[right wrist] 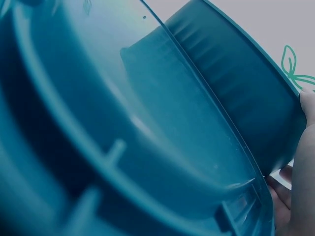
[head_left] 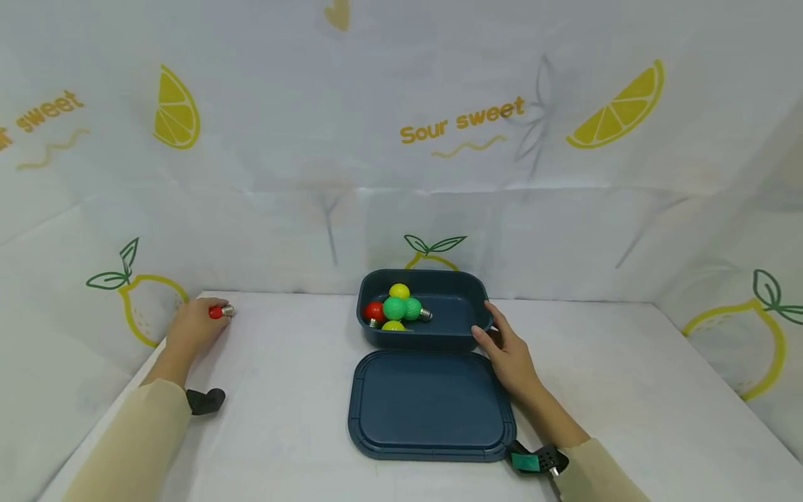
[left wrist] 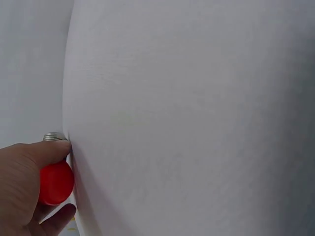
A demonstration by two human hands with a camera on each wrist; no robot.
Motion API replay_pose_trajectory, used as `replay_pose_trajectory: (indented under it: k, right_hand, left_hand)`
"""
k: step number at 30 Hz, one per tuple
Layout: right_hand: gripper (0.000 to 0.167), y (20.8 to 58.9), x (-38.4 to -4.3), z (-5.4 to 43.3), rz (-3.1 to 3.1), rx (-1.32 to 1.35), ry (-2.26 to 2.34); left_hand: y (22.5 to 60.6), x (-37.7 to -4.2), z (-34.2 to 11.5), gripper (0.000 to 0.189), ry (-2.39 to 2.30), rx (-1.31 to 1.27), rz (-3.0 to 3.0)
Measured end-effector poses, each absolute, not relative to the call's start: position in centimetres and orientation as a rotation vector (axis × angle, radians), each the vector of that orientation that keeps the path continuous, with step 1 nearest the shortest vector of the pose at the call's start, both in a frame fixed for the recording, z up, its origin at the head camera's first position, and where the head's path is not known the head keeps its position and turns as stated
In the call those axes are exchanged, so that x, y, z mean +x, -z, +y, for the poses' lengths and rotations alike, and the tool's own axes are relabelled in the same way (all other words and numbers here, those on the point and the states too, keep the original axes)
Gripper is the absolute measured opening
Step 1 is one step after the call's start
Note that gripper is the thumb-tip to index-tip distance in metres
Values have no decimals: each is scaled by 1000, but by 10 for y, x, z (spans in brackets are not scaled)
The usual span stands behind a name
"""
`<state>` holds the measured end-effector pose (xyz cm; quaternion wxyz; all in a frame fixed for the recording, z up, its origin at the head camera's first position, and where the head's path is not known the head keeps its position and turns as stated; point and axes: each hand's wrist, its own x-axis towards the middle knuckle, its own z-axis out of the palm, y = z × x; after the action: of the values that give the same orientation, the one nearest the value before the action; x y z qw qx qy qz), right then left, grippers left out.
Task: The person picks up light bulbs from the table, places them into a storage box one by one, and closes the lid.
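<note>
At the table's far left, my left hand (head_left: 193,326) pinches a red light bulb (head_left: 216,312) with a silver screw base. In the left wrist view, the thumb presses across the bulb (left wrist: 56,184) near its base. My right hand (head_left: 516,359) grips the near right corner of a dark blue plastic box (head_left: 433,340), thumb on the front rim. Inside the box's left half lie a red bulb (head_left: 374,311), green bulbs (head_left: 394,308) and yellow bulbs (head_left: 399,291). Directly in front of the box is its dark blue lid (head_left: 433,404), beside my right wrist.
A white cloth covers the table (head_left: 282,404). Behind it rises a white curtain (head_left: 282,230) printed with lemons and lettering, and more of it hangs along both sides. The box stands near the table's back edge.
</note>
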<state>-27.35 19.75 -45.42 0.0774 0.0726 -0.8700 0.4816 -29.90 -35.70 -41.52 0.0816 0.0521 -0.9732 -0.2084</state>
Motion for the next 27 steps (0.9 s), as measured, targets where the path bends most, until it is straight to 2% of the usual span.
replay_pose_trajectory:
  k: [10, 15, 27]
  right_hand:
    - [65, 453, -273, 197, -2605, 224, -1450]
    - [66, 456, -274, 199, -2604, 231, -1427]
    - [67, 457, -275, 198, -2619, 217, -1425]
  left_hand:
    - [423, -291, -347, 40, 587, 169, -2869]
    - [422, -290, -329, 40, 756, 195, -2729]
    - [379, -281, -260, 36, 822, -141, -2454]
